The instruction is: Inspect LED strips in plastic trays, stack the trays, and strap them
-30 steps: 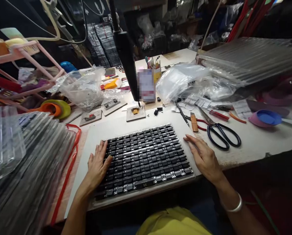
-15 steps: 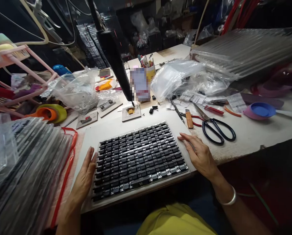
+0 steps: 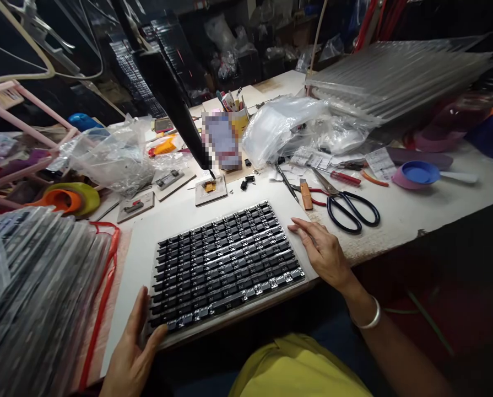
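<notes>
Sliding toward front edge of desk (image 3: 399, 220), left hand (image 3: 128, 344), fingers spread, now brackets tray (image 3: 233, 304) opposite right hand (image 3: 323, 251), fingers loose, empty.

Pale, smooth bangle (image 3: 377, 318) on right wrist (image 3: 352, 293); yellow garment (image 3: 299, 369).
</notes>
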`<state>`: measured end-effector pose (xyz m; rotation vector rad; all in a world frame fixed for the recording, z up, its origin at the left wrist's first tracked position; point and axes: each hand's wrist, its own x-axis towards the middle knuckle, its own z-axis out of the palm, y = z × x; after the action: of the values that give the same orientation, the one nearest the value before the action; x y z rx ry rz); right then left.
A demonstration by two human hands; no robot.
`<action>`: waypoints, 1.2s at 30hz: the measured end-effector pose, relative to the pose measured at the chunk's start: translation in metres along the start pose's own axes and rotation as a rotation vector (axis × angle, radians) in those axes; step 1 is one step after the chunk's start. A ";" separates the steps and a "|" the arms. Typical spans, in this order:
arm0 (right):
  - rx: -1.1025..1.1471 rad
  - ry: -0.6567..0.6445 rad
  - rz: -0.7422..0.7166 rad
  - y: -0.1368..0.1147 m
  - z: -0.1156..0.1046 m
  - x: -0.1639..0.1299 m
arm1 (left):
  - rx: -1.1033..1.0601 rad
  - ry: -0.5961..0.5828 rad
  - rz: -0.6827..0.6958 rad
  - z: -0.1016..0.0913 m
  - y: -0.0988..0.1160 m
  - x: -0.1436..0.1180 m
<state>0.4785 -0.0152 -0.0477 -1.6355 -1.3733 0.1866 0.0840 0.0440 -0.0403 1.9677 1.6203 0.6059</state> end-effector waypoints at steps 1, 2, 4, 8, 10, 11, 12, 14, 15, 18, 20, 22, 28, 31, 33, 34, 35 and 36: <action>0.003 0.004 0.000 0.000 0.000 0.000 | 0.022 -0.004 0.008 0.000 -0.001 -0.002; 0.006 0.009 0.001 0.000 0.000 0.000 | 0.046 -0.008 0.012 0.000 -0.002 -0.005; 0.009 0.022 0.000 0.000 0.000 -0.001 | 0.097 -0.026 0.012 -0.001 -0.002 -0.009; 0.002 0.048 -0.002 0.000 0.001 -0.002 | 0.139 -0.036 0.002 0.001 0.002 -0.016; -0.002 0.050 0.002 -0.001 0.001 -0.002 | 0.139 -0.011 -0.010 0.003 0.003 -0.019; -0.004 0.050 0.005 -0.001 0.001 -0.002 | 0.137 -0.001 -0.014 0.005 0.004 -0.019; -0.005 0.051 0.008 -0.001 0.001 -0.002 | 0.135 0.006 -0.016 0.006 0.005 -0.020; -0.009 0.053 0.010 0.000 0.001 -0.002 | 0.129 0.016 -0.013 0.009 0.005 -0.020; -0.011 0.054 0.008 0.000 0.002 -0.002 | 0.125 0.022 -0.009 0.011 0.006 -0.020; -0.014 0.052 0.003 0.000 0.002 -0.003 | 0.121 0.034 0.007 0.013 0.005 -0.021; -0.013 0.044 0.007 0.001 0.003 -0.003 | 0.128 0.039 0.020 0.014 0.004 -0.022; -0.015 0.037 0.013 0.001 0.003 -0.004 | 0.147 0.046 0.050 0.015 0.003 -0.023; -0.057 0.018 -0.030 0.001 0.003 -0.002 | 0.214 0.097 0.189 0.019 0.000 -0.025; -0.083 0.008 -0.050 0.001 0.003 -0.002 | 0.245 0.120 0.214 0.021 0.001 -0.025; -0.094 0.006 -0.055 0.000 0.004 -0.002 | 0.256 0.129 0.211 0.022 0.002 -0.026; -0.097 0.005 -0.058 0.000 0.004 -0.002 | 0.257 0.133 0.208 0.023 0.002 -0.026; -0.099 0.007 -0.062 0.000 0.004 -0.003 | 0.256 0.136 0.207 0.023 0.002 -0.026; -0.100 0.008 -0.066 0.000 0.004 -0.003 | 0.255 0.137 0.206 0.023 0.002 -0.026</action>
<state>0.4746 -0.0151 -0.0511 -1.6683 -1.4481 0.0743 0.0952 0.0159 -0.0577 2.3461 1.6562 0.6520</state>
